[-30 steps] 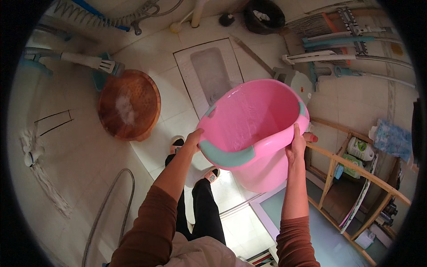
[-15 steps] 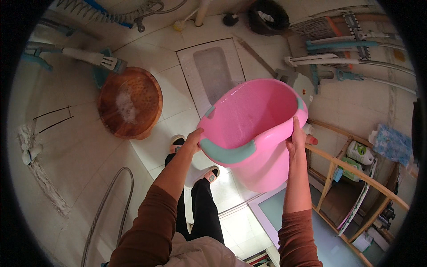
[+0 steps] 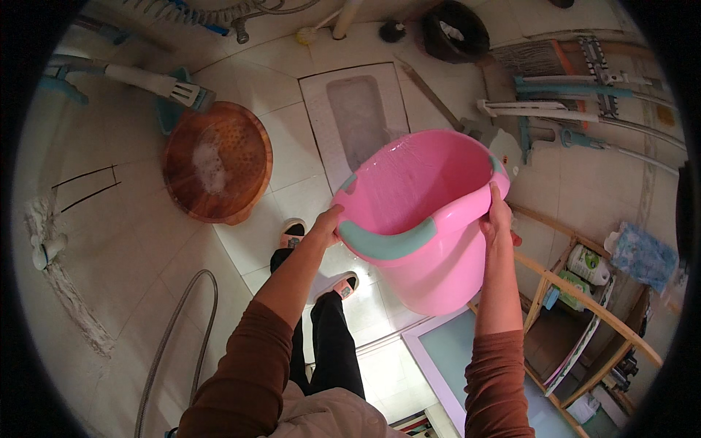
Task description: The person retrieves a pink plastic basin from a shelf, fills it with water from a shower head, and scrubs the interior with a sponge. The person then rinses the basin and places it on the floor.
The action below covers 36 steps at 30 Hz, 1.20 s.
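Between my two hands is a large pink plastic tub (image 3: 445, 271) with teal grip patches on its rim. It is tilted away from me, its mouth facing the squat toilet (image 3: 318, 120) in the floor. A wet film and some droplets show on its pink inner wall; no standing water is visible. My left hand (image 3: 328, 222) is closed on the rim at the near left, beside the teal patch. On the right side my right hand (image 3: 498, 217) grips the rim, thumb on top, its other fingers mostly hidden. Whether the tub's base touches the floor I cannot tell.
A brown wooden basin (image 3: 252, 157) with foamy water stands left. Mops and brooms (image 3: 577, 109) line the right wall, near a black bin (image 3: 454, 33). Close on the right is a wooden shelf frame (image 3: 584, 303) with bottles. A grey hose (image 3: 171, 321) loops at lower left.
The tub has shifted slightly right in view with both hands still on its rim. The surroundings shift a little too, as the view has moved. Its tilt looks nearly the same.
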Each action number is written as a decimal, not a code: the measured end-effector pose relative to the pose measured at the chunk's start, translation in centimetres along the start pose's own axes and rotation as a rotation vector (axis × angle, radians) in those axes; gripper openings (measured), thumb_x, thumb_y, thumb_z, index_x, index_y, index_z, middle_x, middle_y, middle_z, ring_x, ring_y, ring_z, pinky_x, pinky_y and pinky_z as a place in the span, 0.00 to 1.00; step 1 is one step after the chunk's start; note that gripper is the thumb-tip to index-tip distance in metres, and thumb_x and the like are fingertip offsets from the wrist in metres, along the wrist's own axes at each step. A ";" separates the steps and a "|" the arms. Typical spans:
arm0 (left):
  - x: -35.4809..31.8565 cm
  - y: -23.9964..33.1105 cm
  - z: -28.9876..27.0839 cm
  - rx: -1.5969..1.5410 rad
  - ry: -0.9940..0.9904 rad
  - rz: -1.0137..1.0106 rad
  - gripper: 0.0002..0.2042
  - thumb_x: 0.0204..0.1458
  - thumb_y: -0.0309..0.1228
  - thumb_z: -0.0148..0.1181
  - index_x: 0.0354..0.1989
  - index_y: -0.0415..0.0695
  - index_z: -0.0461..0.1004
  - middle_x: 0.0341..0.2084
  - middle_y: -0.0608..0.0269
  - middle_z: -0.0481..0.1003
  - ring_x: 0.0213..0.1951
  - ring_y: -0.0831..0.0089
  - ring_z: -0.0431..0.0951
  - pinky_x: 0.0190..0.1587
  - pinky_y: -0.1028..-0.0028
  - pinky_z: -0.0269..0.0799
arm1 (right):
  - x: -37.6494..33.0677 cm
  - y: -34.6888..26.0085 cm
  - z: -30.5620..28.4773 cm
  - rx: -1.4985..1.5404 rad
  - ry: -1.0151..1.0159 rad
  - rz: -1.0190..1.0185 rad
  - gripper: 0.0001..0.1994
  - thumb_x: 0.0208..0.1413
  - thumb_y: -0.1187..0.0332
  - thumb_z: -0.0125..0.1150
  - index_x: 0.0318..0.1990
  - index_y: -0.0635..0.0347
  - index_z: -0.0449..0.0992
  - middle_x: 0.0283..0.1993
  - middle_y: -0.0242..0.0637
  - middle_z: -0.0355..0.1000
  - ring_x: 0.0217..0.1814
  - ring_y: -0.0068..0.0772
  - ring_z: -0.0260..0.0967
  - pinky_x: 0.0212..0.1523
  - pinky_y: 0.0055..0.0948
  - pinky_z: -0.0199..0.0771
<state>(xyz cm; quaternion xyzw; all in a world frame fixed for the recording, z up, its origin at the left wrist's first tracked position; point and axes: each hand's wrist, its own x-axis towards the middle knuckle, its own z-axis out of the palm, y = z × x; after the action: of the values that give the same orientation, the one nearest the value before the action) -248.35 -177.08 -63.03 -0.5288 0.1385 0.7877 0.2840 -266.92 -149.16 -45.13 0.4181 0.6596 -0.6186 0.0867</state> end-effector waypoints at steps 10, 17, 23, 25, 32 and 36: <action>1.3 1.3 0.1 -0.039 -0.032 -0.022 0.13 0.56 0.36 0.49 0.46 0.44 0.67 0.41 0.64 0.72 0.40 0.71 0.74 0.40 0.69 0.75 | 3.0 -0.5 2.5 0.014 -0.023 0.027 0.21 0.53 0.64 0.60 0.48 0.71 0.66 0.43 0.42 0.70 0.41 0.36 0.71 0.40 0.33 0.76; 1.3 2.3 0.6 -0.081 0.038 -0.049 0.12 0.56 0.35 0.48 0.46 0.44 0.67 0.39 0.65 0.73 0.38 0.72 0.75 0.38 0.73 0.76 | 4.8 -0.4 4.3 0.043 -0.115 0.013 0.18 0.55 0.66 0.58 0.47 0.72 0.66 0.42 0.42 0.70 0.40 0.36 0.71 0.40 0.33 0.75; 1.9 2.3 -0.2 -0.101 -0.033 -0.069 0.14 0.57 0.36 0.48 0.48 0.44 0.65 0.43 0.64 0.71 0.42 0.72 0.73 0.42 0.73 0.75 | 5.7 -0.2 5.1 0.000 -0.050 0.020 0.17 0.56 0.66 0.57 0.47 0.70 0.66 0.42 0.42 0.70 0.41 0.36 0.71 0.42 0.32 0.75; 2.1 2.0 -0.6 -0.106 -0.025 -0.040 0.15 0.55 0.38 0.50 0.47 0.44 0.66 0.40 0.63 0.71 0.39 0.72 0.74 0.37 0.72 0.76 | 5.6 -0.2 5.1 -0.006 -0.100 0.034 0.16 0.56 0.65 0.56 0.45 0.68 0.68 0.41 0.40 0.71 0.39 0.35 0.71 0.40 0.32 0.75; 0.7 -0.6 0.0 -0.214 0.015 -0.060 0.13 0.55 0.38 0.50 0.45 0.45 0.67 0.38 0.64 0.71 0.36 0.74 0.73 0.34 0.74 0.74 | 0.5 0.0 3.6 -0.111 -0.287 0.057 0.14 0.58 0.55 0.52 0.36 0.58 0.70 0.31 0.31 0.70 0.28 0.25 0.67 0.33 0.28 0.70; -0.3 -1.9 2.9 -0.240 -0.031 -0.071 0.13 0.54 0.39 0.51 0.44 0.49 0.66 0.35 0.65 0.72 0.35 0.73 0.73 0.36 0.71 0.74 | -5.6 1.3 3.8 -0.339 -0.387 0.146 0.18 0.61 0.49 0.39 0.37 0.51 0.69 0.30 0.25 0.70 0.33 0.22 0.65 0.41 0.32 0.67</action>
<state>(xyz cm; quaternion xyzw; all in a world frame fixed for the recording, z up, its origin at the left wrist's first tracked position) -249.35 -174.18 -61.42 -0.5515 0.0199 0.7960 0.2486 -264.06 -155.18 -43.41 0.3179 0.6931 -0.5597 0.3246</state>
